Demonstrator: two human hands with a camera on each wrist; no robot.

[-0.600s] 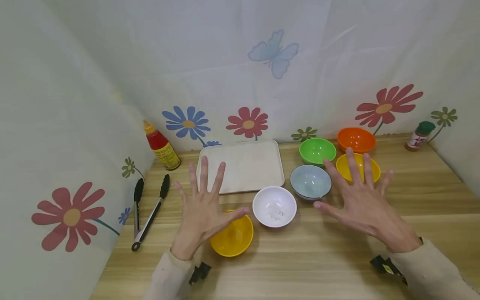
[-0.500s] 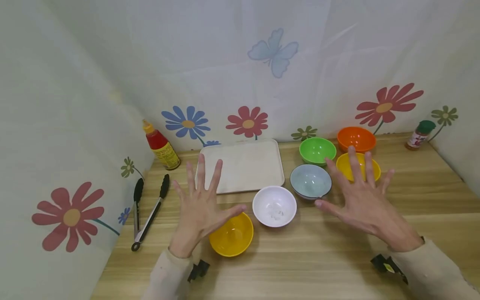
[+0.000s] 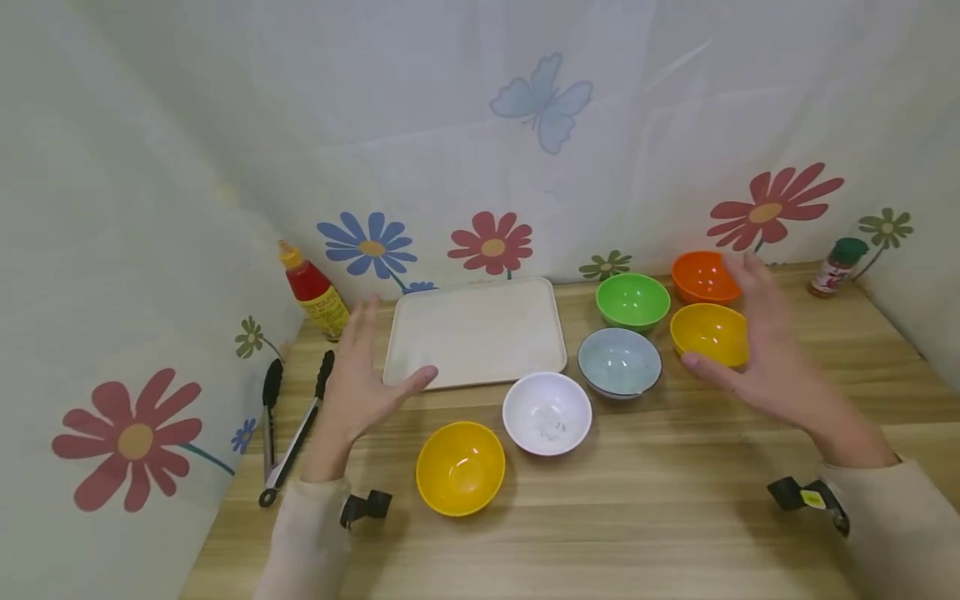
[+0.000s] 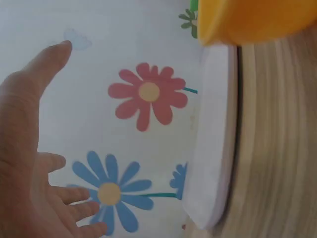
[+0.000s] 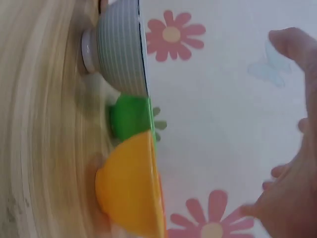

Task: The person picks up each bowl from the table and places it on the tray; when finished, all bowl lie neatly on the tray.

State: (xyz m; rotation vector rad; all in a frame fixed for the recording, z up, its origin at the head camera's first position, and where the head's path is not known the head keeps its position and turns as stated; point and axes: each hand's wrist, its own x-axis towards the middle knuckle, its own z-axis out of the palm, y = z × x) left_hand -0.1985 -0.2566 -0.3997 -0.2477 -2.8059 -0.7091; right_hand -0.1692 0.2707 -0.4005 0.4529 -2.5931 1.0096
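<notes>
My left hand (image 3: 354, 390) hovers over the left part of the table with nothing in it, its thumb spread from its fingers, between the tongs (image 3: 300, 433) and the pale tray (image 3: 480, 333). The near yellow bowl (image 3: 461, 468) stands to its right. My right hand (image 3: 780, 367) is also raised and holds nothing. It partly covers the far yellow bowl (image 3: 708, 333) and the orange bowl (image 3: 701, 279) in the head view. In the right wrist view, the right hand (image 5: 294, 193) appears apart from the bowls.
A white bowl (image 3: 547, 414) with small marks inside, a grey-blue bowl (image 3: 619, 363) and a green bowl (image 3: 633, 302) stand mid-table. A red sauce bottle (image 3: 315, 292) is at back left; a green-capped jar (image 3: 836, 268) is at back right. Flower-printed cloth (image 3: 420, 142) walls the table.
Both hands have moved outward, away from each other, and turned so that their palms face inward more. The near yellow bowl is now uncovered. The bowls, tray and tongs have stayed in place.
</notes>
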